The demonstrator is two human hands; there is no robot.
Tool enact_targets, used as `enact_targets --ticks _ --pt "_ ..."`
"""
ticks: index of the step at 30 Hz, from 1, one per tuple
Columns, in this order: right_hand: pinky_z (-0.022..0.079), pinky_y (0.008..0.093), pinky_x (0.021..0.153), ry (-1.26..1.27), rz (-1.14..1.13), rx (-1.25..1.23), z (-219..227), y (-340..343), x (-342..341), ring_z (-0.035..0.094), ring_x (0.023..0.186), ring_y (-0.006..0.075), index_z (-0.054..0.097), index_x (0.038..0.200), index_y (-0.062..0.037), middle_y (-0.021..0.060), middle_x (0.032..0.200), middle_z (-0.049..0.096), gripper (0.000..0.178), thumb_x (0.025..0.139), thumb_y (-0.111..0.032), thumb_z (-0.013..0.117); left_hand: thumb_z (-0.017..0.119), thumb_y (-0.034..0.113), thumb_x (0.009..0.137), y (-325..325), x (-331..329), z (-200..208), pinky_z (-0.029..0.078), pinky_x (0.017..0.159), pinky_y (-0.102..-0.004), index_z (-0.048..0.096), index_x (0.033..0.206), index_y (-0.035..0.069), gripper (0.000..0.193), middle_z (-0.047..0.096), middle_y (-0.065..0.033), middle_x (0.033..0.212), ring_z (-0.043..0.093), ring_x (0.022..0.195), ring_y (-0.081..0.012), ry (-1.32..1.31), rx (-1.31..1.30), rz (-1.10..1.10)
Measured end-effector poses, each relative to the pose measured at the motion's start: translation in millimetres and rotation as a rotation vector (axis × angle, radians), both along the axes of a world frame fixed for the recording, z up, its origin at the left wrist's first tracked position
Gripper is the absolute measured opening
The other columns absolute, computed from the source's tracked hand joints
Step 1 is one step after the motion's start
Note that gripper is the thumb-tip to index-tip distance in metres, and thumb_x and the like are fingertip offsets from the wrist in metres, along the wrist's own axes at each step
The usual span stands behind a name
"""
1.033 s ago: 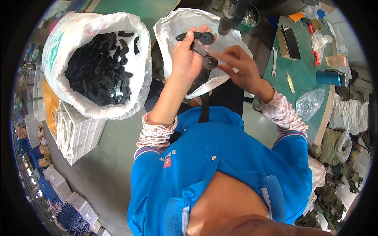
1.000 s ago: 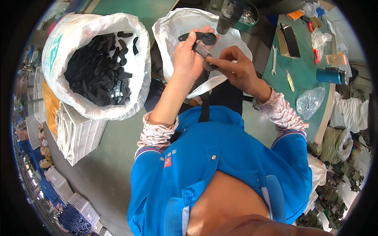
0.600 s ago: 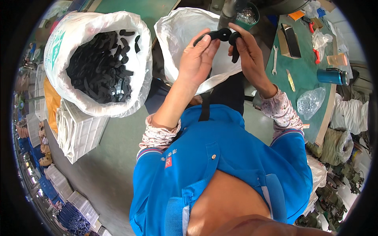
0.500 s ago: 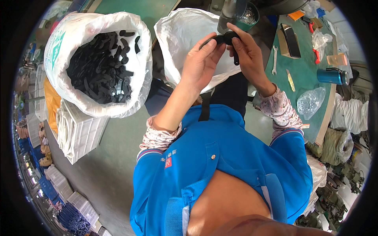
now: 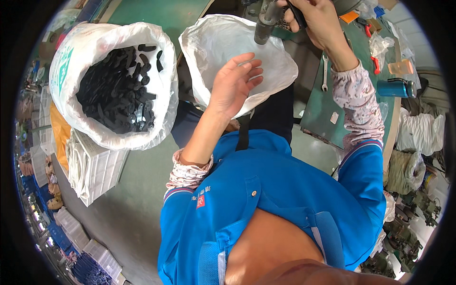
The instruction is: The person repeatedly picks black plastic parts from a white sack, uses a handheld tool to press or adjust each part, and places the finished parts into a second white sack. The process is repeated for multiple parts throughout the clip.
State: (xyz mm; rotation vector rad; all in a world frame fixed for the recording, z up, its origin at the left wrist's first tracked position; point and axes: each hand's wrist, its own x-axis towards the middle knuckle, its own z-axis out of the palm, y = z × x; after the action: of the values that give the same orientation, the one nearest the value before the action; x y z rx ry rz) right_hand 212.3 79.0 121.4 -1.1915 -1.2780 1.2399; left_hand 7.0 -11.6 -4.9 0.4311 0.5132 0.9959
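Observation:
Over the white plastic bag [image 5: 209, 45], my left hand [image 5: 235, 85] is empty, its fingers spread loosely. Near the top edge, my right hand [image 5: 319, 23] grips a slim black plastic part [image 5: 298, 15] beside a grey metal machine post [image 5: 265, 27]. Part of that black piece is hidden by my fingers. To the left stands another white bag [image 5: 164, 102], its mouth folded down, heaped with many small black curved parts [image 5: 114, 90]. Behind the post, small shiny metal pieces [image 5: 282, 24] show beside my right hand.
A wrench [image 5: 325, 71] lies on the green bench [image 5: 327, 116] at the right, with a blue bottle [image 5: 396, 89] and red-handled tool [image 5: 375, 65] farther right. A white plastic crate [image 5: 107, 166] stands below the filled bag.
My hands have parted. The right one has moved up and right to the machine post with the black part; the left has let go and dropped slightly toward me.

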Motion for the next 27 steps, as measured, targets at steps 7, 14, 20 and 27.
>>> enact_targets --ticks 7,14,20,27 --pt "0.038 0.0176 0.043 -0.073 0.084 0.001 -40 -9 14 0.055 0.055 0.0064 0.050 0.129 0.0005 0.0081 0.087 0.067 0.041 0.094 -0.020 0.056 0.058 0.005 0.090 -3 -49 -8 0.054 0.078 -0.0302 0.057 0.112 0.002 0.023 0.065 -0.0115 0.101 0.064 0.087 -0.0176 0.234 0.113 0.204" --pt "0.033 0.0177 0.037 -0.023 -0.015 -0.055 -39 -44 14 0.053 0.048 0.0059 0.051 0.126 -0.0001 0.0080 0.079 0.065 0.038 0.095 -0.021 0.055 0.057 0.000 0.088 -14 -174 -39 0.053 0.077 -0.0297 0.054 0.118 0.001 0.030 0.066 -0.0107 0.101 0.063 0.090 -0.0156 1.049 0.396 0.415" --pt "0.035 0.0178 0.038 -0.014 -0.016 -0.046 -41 -40 13 0.053 0.048 0.0070 0.050 0.122 0.0017 0.0083 0.075 0.064 0.034 0.096 -0.020 0.054 0.074 0.011 0.065 -38 -250 -15 0.041 0.098 -0.0514 0.021 0.147 0.023 0.099 0.044 -0.0208 0.135 0.041 0.124 -0.0423 2.250 0.496 0.030" --pt "0.037 0.0178 0.039 -0.103 -0.012 0.076 -29 -35 14 0.056 0.053 0.0075 0.048 0.123 0.0033 0.0100 0.079 0.065 0.038 0.095 -0.021 0.055 0.078 0.018 0.050 -14 -261 -25 0.032 0.107 -0.0525 0.004 0.148 0.035 0.124 0.020 -0.0333 0.146 0.017 0.135 -0.0538 2.234 0.246 -0.377"
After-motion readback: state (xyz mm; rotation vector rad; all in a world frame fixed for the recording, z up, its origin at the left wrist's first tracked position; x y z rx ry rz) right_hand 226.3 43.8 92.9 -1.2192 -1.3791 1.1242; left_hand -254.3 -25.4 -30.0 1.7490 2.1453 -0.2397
